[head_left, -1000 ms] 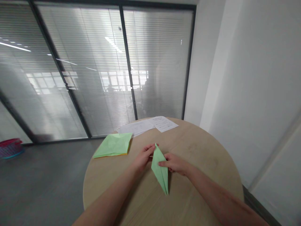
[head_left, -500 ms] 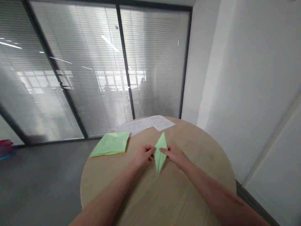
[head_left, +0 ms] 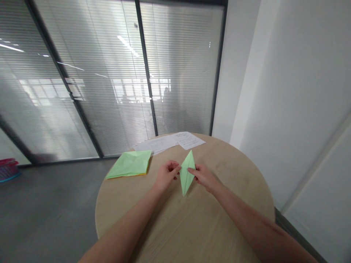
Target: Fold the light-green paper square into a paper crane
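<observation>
Between my two hands, just above the round wooden table (head_left: pixel 175 233), is a light green folded paper (head_left: pixel 187 173), a narrow diamond with a crease down its length. Its points aim away from me and towards me. My right hand (head_left: pixel 203 176) pinches its right corner, thumb on top and fingers underneath. At the left corner my left hand (head_left: pixel 168 173) is closed, with thumb and index finger on the paper's edge and the other fingers curled. The underside of the paper is hidden.
A stack of green paper (head_left: pixel 130 163) with a yellow-orange layer below lies at the table's left edge. Printed white sheets (head_left: pixel 190 140) overlap at the far edge. A red and blue basket (head_left: pixel 8 170) stands on the floor at left. A white wall (head_left: pixel 301 91) rises at right.
My left hand's fingers have shifted a little at the left corner, curling more. The lengthwise gap in the folded paper looks narrower. The view has tilted slightly.
</observation>
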Available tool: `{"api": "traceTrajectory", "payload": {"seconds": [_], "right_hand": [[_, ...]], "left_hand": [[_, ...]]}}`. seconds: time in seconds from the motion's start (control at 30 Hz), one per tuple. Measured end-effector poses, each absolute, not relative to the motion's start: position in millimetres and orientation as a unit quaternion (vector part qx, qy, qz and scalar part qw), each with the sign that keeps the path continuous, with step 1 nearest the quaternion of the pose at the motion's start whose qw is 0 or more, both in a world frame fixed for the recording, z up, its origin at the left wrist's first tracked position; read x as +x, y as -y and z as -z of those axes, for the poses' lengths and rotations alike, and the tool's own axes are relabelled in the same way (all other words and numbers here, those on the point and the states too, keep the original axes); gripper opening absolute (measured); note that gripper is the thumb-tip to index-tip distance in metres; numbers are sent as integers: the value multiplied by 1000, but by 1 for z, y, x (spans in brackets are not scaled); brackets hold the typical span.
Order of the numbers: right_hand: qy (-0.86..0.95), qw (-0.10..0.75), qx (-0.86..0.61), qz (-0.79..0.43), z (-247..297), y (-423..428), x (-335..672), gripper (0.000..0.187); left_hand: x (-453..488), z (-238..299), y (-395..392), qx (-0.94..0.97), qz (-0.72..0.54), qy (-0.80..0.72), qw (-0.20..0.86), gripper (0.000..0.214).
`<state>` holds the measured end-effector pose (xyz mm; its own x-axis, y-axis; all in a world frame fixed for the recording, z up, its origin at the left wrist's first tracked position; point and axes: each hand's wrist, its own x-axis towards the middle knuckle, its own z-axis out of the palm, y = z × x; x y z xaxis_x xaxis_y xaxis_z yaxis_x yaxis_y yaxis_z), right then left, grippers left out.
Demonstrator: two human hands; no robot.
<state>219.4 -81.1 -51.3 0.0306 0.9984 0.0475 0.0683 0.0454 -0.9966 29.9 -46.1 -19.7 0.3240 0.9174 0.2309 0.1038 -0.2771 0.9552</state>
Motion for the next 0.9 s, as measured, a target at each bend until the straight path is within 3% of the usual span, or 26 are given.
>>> {"api": "traceTrajectory", "payload": {"seconds": [0.53, 0.9], "right_hand": [[526, 523, -502, -444, 47, 83, 216, 36], [575, 519, -466, -428, 43, 89, 208, 34]], "left_hand": [[27, 18, 50, 639, -417, -342, 549, 34], [31, 21, 48, 685, -432, -329, 485, 37]]}}
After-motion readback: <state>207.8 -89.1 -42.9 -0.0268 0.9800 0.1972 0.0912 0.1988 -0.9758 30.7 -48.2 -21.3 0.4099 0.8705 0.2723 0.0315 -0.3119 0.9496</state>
